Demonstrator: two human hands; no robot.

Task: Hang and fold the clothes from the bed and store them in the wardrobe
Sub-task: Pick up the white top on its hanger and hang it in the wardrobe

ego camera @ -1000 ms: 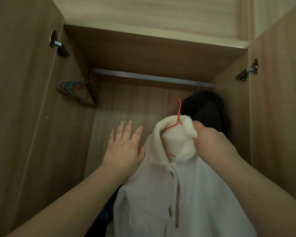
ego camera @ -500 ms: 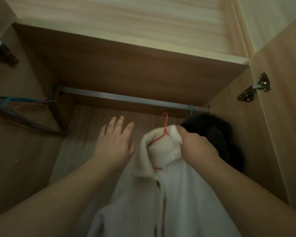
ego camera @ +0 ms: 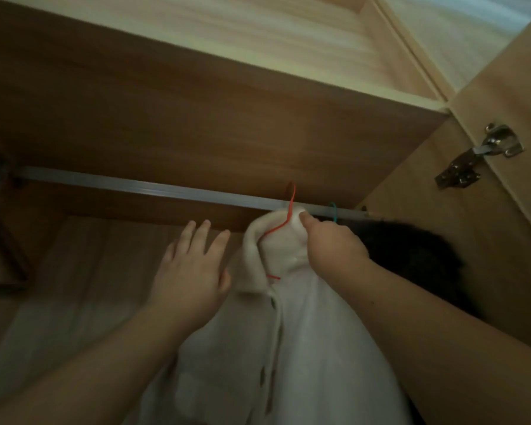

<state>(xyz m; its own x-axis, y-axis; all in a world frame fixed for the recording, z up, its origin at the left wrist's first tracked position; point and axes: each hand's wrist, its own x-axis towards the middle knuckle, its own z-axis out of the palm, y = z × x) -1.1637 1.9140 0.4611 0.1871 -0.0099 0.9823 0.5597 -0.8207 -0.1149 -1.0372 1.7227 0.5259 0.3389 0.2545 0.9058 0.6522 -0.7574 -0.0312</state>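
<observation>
White shirt (ego camera: 304, 348) at the wardrobe rail (ego camera: 135, 186)

Right hand (ego camera: 331, 246) grips its collar and red hanger (ego camera: 284, 222); left hand (ego camera: 190, 271), fingers spread, at nine o'clock.

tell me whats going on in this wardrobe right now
A person is hanging a white jacket in the wardrobe. The right hand grips its collar on a red hanger, whose hook is up at the metal rail. The left hand is open beside the jacket. A dark garment already hangs to the right.
</observation>
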